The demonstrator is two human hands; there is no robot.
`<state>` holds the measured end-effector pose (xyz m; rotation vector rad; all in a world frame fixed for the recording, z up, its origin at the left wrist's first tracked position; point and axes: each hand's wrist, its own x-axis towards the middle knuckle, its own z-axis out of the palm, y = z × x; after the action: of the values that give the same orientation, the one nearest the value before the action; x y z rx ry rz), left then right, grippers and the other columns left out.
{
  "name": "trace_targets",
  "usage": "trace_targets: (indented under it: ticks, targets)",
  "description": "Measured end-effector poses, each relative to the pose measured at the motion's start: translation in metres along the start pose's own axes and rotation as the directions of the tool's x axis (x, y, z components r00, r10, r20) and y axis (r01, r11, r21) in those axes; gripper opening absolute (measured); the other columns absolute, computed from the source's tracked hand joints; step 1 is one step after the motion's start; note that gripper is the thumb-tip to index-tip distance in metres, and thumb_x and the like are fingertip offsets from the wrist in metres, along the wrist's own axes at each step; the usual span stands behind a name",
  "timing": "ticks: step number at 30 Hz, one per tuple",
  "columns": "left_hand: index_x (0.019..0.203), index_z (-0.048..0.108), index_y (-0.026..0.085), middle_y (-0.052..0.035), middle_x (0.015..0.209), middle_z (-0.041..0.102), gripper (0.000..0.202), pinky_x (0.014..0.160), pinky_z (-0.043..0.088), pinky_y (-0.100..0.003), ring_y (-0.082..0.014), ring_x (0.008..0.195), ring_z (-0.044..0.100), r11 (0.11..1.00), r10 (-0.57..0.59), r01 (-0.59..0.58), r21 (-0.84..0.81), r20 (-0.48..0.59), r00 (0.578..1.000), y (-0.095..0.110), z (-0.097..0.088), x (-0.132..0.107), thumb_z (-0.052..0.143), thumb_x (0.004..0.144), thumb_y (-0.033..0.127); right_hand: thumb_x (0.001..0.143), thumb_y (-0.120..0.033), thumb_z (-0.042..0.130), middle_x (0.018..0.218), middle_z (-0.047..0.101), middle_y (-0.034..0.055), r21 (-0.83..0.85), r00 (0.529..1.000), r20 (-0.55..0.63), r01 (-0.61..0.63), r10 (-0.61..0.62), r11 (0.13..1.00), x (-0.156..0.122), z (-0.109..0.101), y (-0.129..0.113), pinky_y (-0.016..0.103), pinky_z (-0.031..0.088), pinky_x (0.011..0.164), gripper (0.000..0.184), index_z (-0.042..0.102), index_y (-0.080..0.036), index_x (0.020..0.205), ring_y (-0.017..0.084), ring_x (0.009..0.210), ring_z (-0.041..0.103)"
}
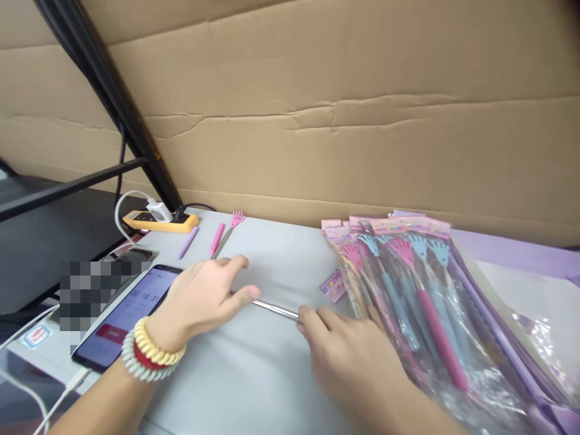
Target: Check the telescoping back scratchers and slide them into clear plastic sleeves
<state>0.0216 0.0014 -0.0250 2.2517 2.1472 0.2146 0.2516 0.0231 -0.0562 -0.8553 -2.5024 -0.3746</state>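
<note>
Between left grip (199, 300) and right grip (357, 362), metal rod (276, 310), right pinching it, left unclear

Grey worktop (235, 374) — thin metal rod (276, 310) lying mid-surface. Right of rod: small card (333, 284), then heap of bagged scratchers (408, 290). Left: phone (122, 317). Behind: loose pink scratcher (232, 225), pink grip (217, 238), purple grip (188, 243), yellow power strip (161, 223).

Bright even indoor light, soft shadows, glare on plastic, slight motion blur

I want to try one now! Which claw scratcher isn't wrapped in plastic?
The pink-clawed scratcher lying bare near the yellow power strip; all the others sit in clear packets stacked on the right.
</note>
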Motion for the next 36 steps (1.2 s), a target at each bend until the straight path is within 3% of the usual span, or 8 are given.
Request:
trace_targets:
  ticks: [4, 9, 13, 16, 19, 26, 31, 36]
  targets:
    - [0.105, 0.057, 0.017, -0.0066, 0.072, 0.063, 0.065, 0.059, 0.039, -0.033, -0.0246, 0.066, 0.06, 0.998, 0.05, -0.049, 0.048, -0.02, 0.999, 0.0, -0.004, -0.015, 0.024, 0.083, 0.068, 0.08, -0.013, 0.049, 0.053, 0.055, -0.0032, 0.055, 0.996, 0.091, 0.009, -0.014, 0.998, -0.002, 0.003, -0.004, 0.029, 0.01, 0.044, 0.012, 0.049, -0.019, 0.07, 0.014, 0.036, 0.047]
    - [0.071, 0.062, 0.018, -0.0025, 0.065, 0.06, 0.047, 0.059, 0.04, -0.028, -0.0156, 0.061, 0.055, 0.947, 0.135, -0.174, -0.27, -0.154, 0.979, -0.028, -0.037, -0.026, 0.041, 0.084, 0.057, 0.091, -0.022, 0.04, 0.053, 0.053, -0.0034, 0.111, 0.996, 0.063, 0.05, -0.058, 0.993, 0.0, -0.006, 0.008, 0.028, 0.016, 0.044, 0.02, 0.048, -0.02, 0.073, 0.013, 0.039, 0.047]
    - [0.062, 0.057, 0.017, -0.0026, 0.06, 0.057, 0.051, 0.055, 0.039, -0.026, -0.0136, 0.057, 0.051, 0.744, -0.04, -0.145, -0.652, -0.261, 0.965, -0.044, -0.041, -0.026, 0.033, 0.088, 0.054, 0.093, -0.024, 0.037, 0.051, 0.05, -0.004, 0.116, 0.999, 0.014, 0.032, -0.034, 0.993, 0.005, -0.008, 0.006, 0.026, 0.019, 0.044, 0.022, 0.047, -0.019, 0.074, 0.011, 0.038, 0.042]
    - [0.079, 0.062, 0.016, -0.0065, 0.076, 0.063, 0.055, 0.058, 0.044, -0.029, -0.0156, 0.066, 0.055, 0.488, -0.125, -0.178, -0.855, -0.27, 0.955, -0.037, -0.029, -0.031, 0.024, 0.089, 0.056, 0.092, -0.023, 0.037, 0.05, 0.047, -0.0047, 0.132, 0.998, 0.017, 0.055, -0.058, 0.99, 0.015, -0.008, -0.011, 0.025, 0.02, 0.043, 0.021, 0.045, -0.019, 0.073, 0.01, 0.038, 0.038]
    - [0.096, 0.062, 0.018, -0.0065, 0.091, 0.065, 0.05, 0.065, 0.047, -0.029, -0.0173, 0.078, 0.058, 0.408, -0.111, -0.163, -0.898, -0.226, 0.968, -0.021, -0.02, -0.039, 0.03, 0.088, 0.057, 0.092, -0.02, 0.037, 0.051, 0.046, -0.0047, 0.197, 0.995, 0.045, 0.074, -0.085, 0.978, 0.025, -0.005, -0.034, 0.024, 0.021, 0.042, 0.02, 0.043, -0.019, 0.074, 0.009, 0.039, 0.036]
    - [0.088, 0.062, 0.018, -0.0049, 0.088, 0.065, 0.05, 0.07, 0.047, -0.031, -0.0181, 0.08, 0.057, 0.446, -0.104, -0.179, -0.877, -0.249, 0.963, 0.005, -0.034, -0.053, 0.031, 0.087, 0.058, 0.092, -0.018, 0.033, 0.05, 0.041, -0.0052, 0.39, 0.999, 0.036, -0.037, 0.025, 0.92, 0.017, 0.011, -0.064, 0.022, 0.024, 0.042, 0.015, 0.043, -0.018, 0.08, 0.009, 0.039, 0.032]
    - [0.092, 0.062, 0.017, -0.0085, 0.095, 0.066, 0.053, 0.074, 0.047, -0.032, -0.0199, 0.085, 0.06, 0.503, -0.059, -0.164, -0.849, -0.223, 0.973, -0.01, -0.037, -0.01, 0.028, 0.087, 0.056, 0.092, -0.026, 0.033, 0.056, 0.05, -0.0014, 0.358, 0.982, 0.141, -0.165, 0.122, 0.919, 0.022, 0.004, -0.043, 0.022, 0.027, 0.046, 0.024, 0.054, -0.017, 0.1, 0.011, 0.046, 0.041]
    - [0.086, 0.063, 0.012, -0.0204, 0.101, 0.065, 0.035, 0.082, 0.045, -0.04, -0.033, 0.102, 0.058, 0.811, -0.529, 0.386, -0.439, -0.269, 0.805, -0.071, -0.025, 0.052, 0.044, 0.078, 0.04, 0.087, -0.038, 0.041, 0.056, 0.048, -0.0006, 0.582, 0.895, 0.106, -0.41, 0.434, 0.702, 0.043, 0.006, 0.009, 0.023, 0.033, 0.049, 0.028, 0.059, -0.017, 0.086, 0.011, 0.049, 0.044]
